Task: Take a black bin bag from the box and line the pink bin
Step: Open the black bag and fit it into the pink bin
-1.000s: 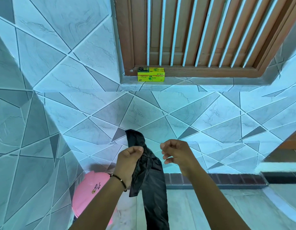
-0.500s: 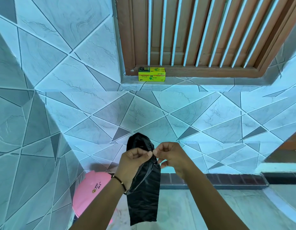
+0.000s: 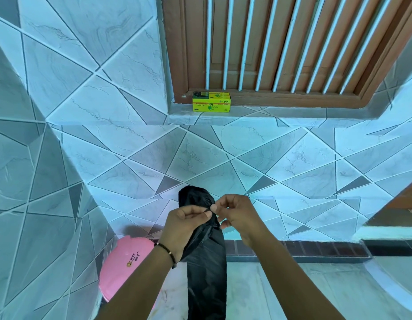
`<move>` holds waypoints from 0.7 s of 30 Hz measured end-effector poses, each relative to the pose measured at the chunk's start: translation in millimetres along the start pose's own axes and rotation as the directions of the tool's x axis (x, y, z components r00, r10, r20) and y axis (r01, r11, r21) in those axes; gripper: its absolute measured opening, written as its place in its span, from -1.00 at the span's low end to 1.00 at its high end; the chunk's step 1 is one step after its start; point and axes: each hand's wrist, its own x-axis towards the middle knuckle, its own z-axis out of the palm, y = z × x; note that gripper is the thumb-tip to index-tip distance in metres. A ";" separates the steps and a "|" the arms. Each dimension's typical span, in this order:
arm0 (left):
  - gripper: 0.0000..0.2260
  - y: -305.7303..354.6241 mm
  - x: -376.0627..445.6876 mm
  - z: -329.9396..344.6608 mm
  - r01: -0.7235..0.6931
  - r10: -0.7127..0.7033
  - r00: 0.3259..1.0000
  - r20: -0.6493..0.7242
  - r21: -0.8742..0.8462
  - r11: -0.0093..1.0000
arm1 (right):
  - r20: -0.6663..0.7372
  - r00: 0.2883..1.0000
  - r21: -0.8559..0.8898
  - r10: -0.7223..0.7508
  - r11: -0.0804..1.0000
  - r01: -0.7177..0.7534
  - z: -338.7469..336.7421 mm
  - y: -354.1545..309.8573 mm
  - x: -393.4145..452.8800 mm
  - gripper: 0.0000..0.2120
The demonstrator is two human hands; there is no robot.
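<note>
A folded black bin bag hangs in front of me as a long strip, its top end bent over above my fingers. My left hand pinches the bag near its top, and my right hand pinches the same spot from the other side. The pink bin stands on the floor in the corner at lower left, partly hidden by my left forearm. The yellow and green bag box lies on the window sill above.
Tiled walls meet in a corner at the left. A wooden window frame with white bars sits above the sill. A dark brick skirting runs along the floor, and a raised ledge stands at right.
My right hand has come over from beside the bag and now pinches it next to my left hand. The bag's hanging strip has swung and hangs straighter.
</note>
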 end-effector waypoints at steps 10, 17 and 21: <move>-0.91 0.5 3.1 -8.8 0.135 -0.135 0.991 0.014 -0.169 0.976 | 0.133 0.990 0.009 0.047 0.999 -0.049 -3.9 1.5 -4.2 -0.95; -0.85 -3.6 2.7 -3.7 0.011 -0.014 0.994 -0.109 -0.026 1.000 | 0.113 0.993 0.015 0.026 1.000 -0.028 -0.9 2.5 -5.4 -0.96; -0.84 -4.7 2.1 -3.0 -0.031 0.035 0.997 -0.071 0.050 0.998 | 0.191 0.979 0.105 0.069 0.990 -0.090 -0.6 1.1 -8.1 -0.91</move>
